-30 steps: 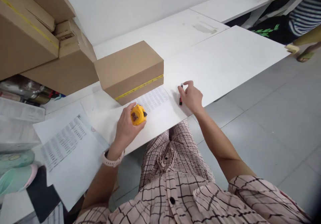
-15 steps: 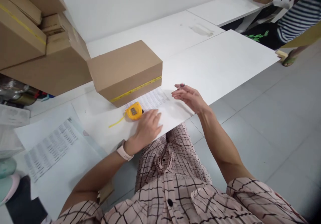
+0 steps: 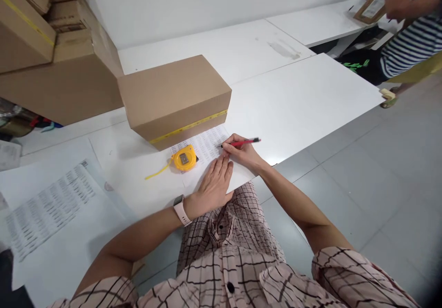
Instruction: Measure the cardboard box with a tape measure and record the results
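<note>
My right hand [image 3: 241,154] is closed round a red pen [image 3: 241,142], whose tip rests on a printed sheet [image 3: 207,144] at the near edge of the white table [image 3: 297,101]. My left hand [image 3: 214,186] lies flat and open on the same sheet, fingers stretched out, a pale watch on its wrist. A yellow tape measure [image 3: 184,158] sits just left of my left hand, a short length of tape pulled out to the left. Behind the sheet stands a closed cardboard box [image 3: 172,98] with a yellow strip along its front.
Larger cardboard boxes [image 3: 51,55] are stacked at the left. Another printed sheet [image 3: 48,206] lies at the near left. A person in a striped top [image 3: 410,41] stands at the far right by another table. Grey tiled floor [image 3: 380,170] lies to my right.
My left hand let go of the tape measure and moved right to lie flat on the sheet. My right hand picked up the red pen and brought its tip to the sheet.
</note>
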A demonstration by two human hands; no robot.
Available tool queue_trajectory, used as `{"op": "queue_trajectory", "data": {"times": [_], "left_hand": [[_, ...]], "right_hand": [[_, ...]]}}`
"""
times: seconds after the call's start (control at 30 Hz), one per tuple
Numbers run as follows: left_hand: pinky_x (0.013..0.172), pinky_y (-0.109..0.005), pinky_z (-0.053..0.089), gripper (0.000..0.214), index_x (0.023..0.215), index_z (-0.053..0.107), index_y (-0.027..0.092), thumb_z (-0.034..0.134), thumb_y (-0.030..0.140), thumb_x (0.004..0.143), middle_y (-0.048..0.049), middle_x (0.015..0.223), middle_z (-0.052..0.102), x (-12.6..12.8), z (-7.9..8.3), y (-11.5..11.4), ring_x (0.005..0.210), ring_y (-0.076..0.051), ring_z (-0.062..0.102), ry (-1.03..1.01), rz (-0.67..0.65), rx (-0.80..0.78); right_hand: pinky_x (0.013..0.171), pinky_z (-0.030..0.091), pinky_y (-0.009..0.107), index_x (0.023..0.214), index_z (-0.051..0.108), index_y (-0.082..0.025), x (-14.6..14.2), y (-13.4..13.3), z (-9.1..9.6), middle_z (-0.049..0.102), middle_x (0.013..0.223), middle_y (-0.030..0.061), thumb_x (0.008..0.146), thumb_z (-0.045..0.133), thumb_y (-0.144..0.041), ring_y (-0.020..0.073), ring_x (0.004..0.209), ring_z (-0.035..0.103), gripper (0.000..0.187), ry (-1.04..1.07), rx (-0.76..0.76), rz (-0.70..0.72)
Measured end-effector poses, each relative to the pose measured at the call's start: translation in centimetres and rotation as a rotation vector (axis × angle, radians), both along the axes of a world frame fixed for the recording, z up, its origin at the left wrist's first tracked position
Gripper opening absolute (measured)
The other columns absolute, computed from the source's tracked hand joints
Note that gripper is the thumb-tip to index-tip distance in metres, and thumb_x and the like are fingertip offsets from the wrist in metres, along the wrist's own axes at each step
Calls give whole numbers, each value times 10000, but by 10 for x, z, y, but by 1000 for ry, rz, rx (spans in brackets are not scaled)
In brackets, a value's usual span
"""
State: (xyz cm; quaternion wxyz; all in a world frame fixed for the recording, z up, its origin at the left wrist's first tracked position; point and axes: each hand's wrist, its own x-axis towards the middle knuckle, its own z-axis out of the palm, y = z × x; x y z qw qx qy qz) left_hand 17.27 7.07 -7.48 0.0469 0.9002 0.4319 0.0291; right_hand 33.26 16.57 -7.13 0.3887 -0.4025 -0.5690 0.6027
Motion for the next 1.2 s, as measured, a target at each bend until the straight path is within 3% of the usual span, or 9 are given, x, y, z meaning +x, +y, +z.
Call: {"op": "queue_trajectory", "data": {"times": [0.13, 0.3, 0.47, 1.2], "left_hand": [[1250, -510, 202, 806, 1506, 338, -62, 585, 424, 913, -322, 1617, 297, 2, 1, 1, 1533, -421, 253, 27, -4, -3], [1252, -520, 183, 824, 1510, 328, -60, 583, 441, 908, -323, 1619, 291, 2, -3, 3, 1528, -431, 257, 41, -1, -11], [1255, -519, 167, 846, 1519, 302, -45, 587, 453, 898, -318, 1624, 285, 2, -6, 3, 1532, -425, 249, 26, -1, -3], [1254, -511, 175, 827, 1515, 298, -50, 574, 439, 908, -312, 1621, 297, 2, -3, 3, 1530, -428, 251, 49, -5, -15]], "right_hand": [[566, 347, 301, 738, 522, -220, 0, 2, -3, 476, 604, -46, 867, 711, -529, 114, 578, 423, 384, -101, 70, -109], [601, 394, 321, 806, 575, -213, -3, 1, -4, 562, 772, -1, 848, 741, -453, 128, 654, 495, 295, -73, 96, -147], [555, 308, 316, 677, 457, -232, -3, 0, -8, 433, 628, -45, 840, 729, -329, 111, 586, 373, 332, -155, 166, -255], [558, 286, 326, 654, 411, -240, -2, 1, -12, 397, 615, -42, 870, 641, -242, 116, 585, 346, 315, -241, 238, -242]]}}
